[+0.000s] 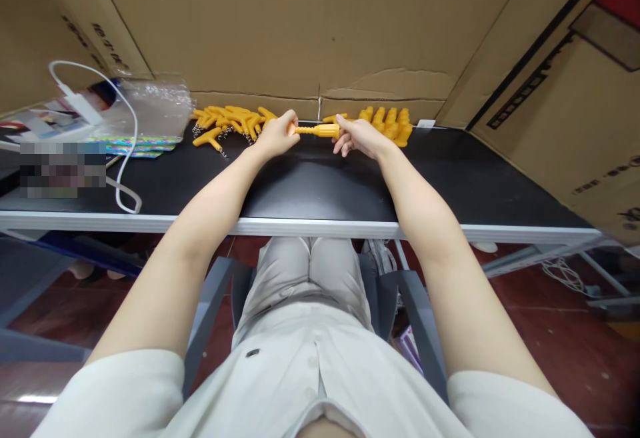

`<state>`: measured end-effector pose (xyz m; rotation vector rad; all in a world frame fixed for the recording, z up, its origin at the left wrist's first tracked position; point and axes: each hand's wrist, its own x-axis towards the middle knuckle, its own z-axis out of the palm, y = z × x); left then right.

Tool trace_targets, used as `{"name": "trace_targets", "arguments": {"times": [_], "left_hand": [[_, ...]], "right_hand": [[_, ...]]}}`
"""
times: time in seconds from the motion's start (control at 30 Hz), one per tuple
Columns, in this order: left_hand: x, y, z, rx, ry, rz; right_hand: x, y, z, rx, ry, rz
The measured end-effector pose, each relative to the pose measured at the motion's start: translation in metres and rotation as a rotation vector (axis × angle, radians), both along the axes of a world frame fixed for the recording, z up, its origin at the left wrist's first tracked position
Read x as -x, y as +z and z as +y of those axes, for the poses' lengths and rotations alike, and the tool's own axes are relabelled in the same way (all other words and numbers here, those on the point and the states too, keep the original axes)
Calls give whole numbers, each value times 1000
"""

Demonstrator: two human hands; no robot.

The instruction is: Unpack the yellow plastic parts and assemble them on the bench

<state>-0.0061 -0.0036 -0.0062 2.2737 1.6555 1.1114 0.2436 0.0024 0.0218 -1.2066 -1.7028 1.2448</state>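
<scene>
Yellow part (317,131): smooth plastic, slightly glossy, held between the left hand (277,135) and the right hand (359,137).
Left pile (231,121): the same yellow plastic, with small metal springs attached.
Right pile (387,122): the same yellow plastic, no metal seen.
Surface (310,185): black, smooth, faintly reflective; front edge of pale brushed metal.
Walls (280,25): brown corrugated cardboard, matt, creased.
Bag (153,101): clear crinkled plastic, shiny.
Cable (131,125): white, smooth plastic.
Shirt (300,371): pale woven cloth, matt.

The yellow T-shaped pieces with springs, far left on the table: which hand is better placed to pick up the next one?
Left. The left hand lies right beside that pile of spring pieces; the right hand is on the far side of the yellow part both hands hold.
</scene>
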Motion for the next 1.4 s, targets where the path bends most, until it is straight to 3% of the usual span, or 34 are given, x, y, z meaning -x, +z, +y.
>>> {"name": "trace_targets", "arguments": {"times": [0.27, 0.47, 0.7, 0.9, 1.07, 1.4], "left_hand": [[-3, -1, 1, 52, -18, -50], [-2, -2, 0, 70, -4, -39], [-2, -3, 0, 15, -21, 15], [-3, -2, -2, 38, -3, -11], [1, -9, 10, 47, -50, -76], [-3, -3, -1, 103, -24, -51]], "right_hand": [[-1, 8, -9, 151, -11, -106], [-9, 10, -12, -2, 60, -3], [-1, 4, -8, 59, -17, -78], [3, -4, 3, 11, -53, -86], [-2, -2, 1, 28, 15, -83], [-12, -7, 7, -215, 75, 8]]}}
